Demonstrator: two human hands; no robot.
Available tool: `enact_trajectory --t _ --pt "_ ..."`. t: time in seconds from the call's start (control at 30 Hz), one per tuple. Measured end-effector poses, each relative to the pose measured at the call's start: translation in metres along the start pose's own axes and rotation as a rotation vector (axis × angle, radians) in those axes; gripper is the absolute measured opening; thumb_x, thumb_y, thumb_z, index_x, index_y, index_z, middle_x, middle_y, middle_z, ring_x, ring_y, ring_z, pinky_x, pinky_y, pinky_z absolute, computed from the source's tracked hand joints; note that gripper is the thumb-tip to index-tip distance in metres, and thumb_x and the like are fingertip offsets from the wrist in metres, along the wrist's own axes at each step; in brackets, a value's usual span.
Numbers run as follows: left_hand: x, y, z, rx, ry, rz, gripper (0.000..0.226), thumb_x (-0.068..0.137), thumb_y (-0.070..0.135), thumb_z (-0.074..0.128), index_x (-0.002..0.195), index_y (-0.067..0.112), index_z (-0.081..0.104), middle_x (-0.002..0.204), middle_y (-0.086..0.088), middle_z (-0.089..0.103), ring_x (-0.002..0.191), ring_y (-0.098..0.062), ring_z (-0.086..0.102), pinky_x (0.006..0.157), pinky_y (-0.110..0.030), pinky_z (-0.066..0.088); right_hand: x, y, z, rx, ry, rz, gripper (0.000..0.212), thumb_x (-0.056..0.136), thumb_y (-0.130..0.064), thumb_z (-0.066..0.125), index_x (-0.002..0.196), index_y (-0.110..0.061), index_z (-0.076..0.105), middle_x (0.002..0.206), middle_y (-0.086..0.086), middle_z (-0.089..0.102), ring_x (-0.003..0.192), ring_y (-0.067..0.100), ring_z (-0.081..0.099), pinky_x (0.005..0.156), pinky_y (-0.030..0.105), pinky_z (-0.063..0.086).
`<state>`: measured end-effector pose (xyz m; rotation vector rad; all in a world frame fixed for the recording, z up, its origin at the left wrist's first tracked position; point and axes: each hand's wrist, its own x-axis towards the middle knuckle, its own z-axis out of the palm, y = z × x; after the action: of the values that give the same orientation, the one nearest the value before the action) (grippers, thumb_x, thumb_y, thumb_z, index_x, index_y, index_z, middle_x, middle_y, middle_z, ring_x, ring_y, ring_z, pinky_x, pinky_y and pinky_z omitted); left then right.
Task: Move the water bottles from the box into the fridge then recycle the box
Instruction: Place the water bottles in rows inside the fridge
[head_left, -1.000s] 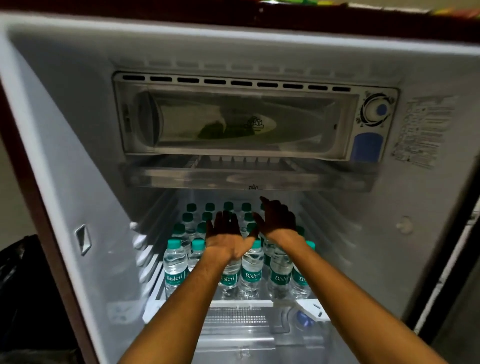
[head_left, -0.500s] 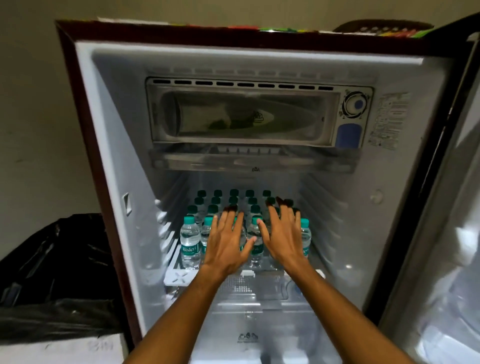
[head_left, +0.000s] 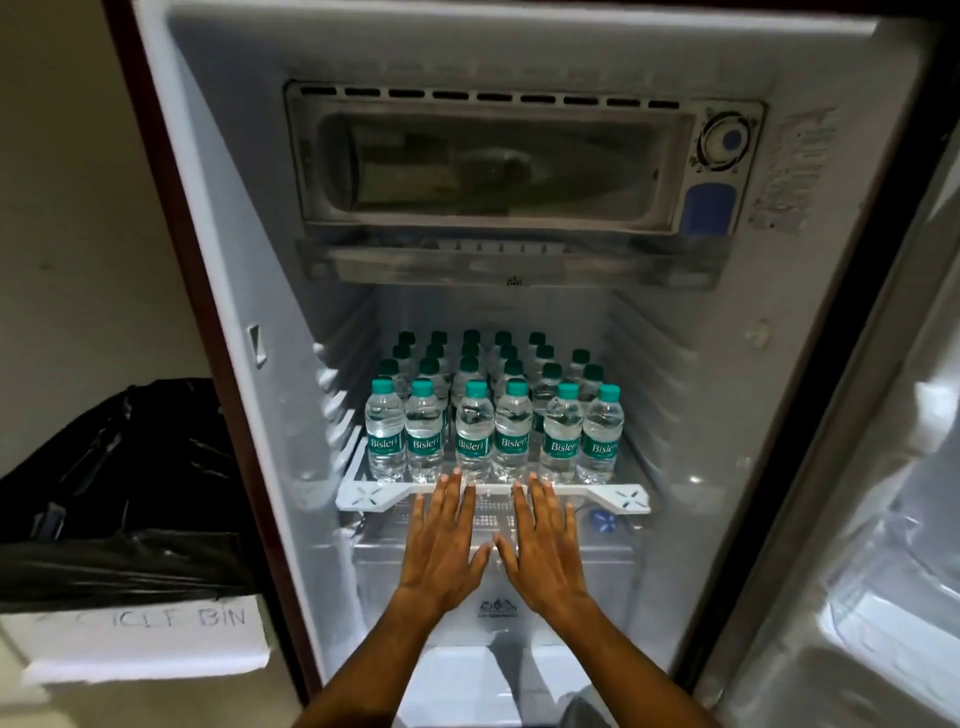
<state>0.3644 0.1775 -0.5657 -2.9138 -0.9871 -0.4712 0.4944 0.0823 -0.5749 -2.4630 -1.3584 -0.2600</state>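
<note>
The left hand (head_left: 445, 551) and the right hand (head_left: 544, 551) are held flat, palms down, side by side in front of the open fridge, fingers straight and slightly spread, thumbs nearly meeting between them. Nothing is gripped by either. The fingertips (head_left: 456, 474) are seen level with the white plastic front rail of the glass shelf (head_left: 618, 496); whether the rail is touched or merely overlapped in view cannot be told.

Just beyond the fingertips, farther into the fridge, the small clear plastic water bottles with green caps and green labels (head_left: 493, 431) are stood upright in close rows, their long axes vertical, the nearest row set right behind the rail and the rest reaching to the back wall. The two middle bottles of the near row lie directly ahead of the hands, neither hand being nearer than the other.

The cardboard box is not seen anywhere in view. To the left, outside the dark red fridge casing (head_left: 171, 332), a bin lined with a black plastic bag (head_left: 119, 493) is stood against the wall, a white paper sign (head_left: 150, 639) reading partly "BIN" fixed to its front. The loading is judged done; the box is presumably to be fetched from behind and carried leftward to that bin.
</note>
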Motion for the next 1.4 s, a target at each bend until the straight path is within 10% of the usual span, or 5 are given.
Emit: enact_trajectory --t 0.47,0.93,1.4 --pt "0.001 0.002 0.035 0.008 0.103 -0.059 0.078 0.093 0.054 0.030 0.155 0.014 0.004 0.162 -0.009 -0.005 0.149 -0.027 -0.003 0.118 -0.054 0.008 0.003 0.007 0.038 -0.015 0.151 -0.049 0.072 0.092 -0.051 0.033 0.153 -0.013 0.024 0.160 0.013 0.019 0.148 0.031 0.015 0.117 0.051 0.006" --pt "0.003 0.013 0.045 -0.086 0.206 -0.094 0.069 0.093 0.041 0.048 0.148 0.002 0.032 0.158 -0.018 0.020 0.148 -0.033 0.013 0.115 -0.057 0.021 0.007 0.009 0.065 0.201 0.317 -0.084 0.077 0.083 -0.036 0.066 0.147 -0.008 0.036 0.158 0.014 0.025 0.148 0.032 0.016 0.115 0.058 0.020" --pt "-0.025 0.013 -0.125 -0.024 -0.106 -0.057 0.084 0.086 0.056 0.041 0.153 0.011 0.020 0.160 -0.015 0.015 0.148 -0.033 0.011 0.115 -0.059 0.019 -0.027 -0.024 -0.116 0.155 -0.140 0.000 0.074 0.093 -0.055 0.039 0.155 -0.030 0.009 0.163 0.003 0.008 0.150 0.028 0.003 0.119 0.055 0.008"
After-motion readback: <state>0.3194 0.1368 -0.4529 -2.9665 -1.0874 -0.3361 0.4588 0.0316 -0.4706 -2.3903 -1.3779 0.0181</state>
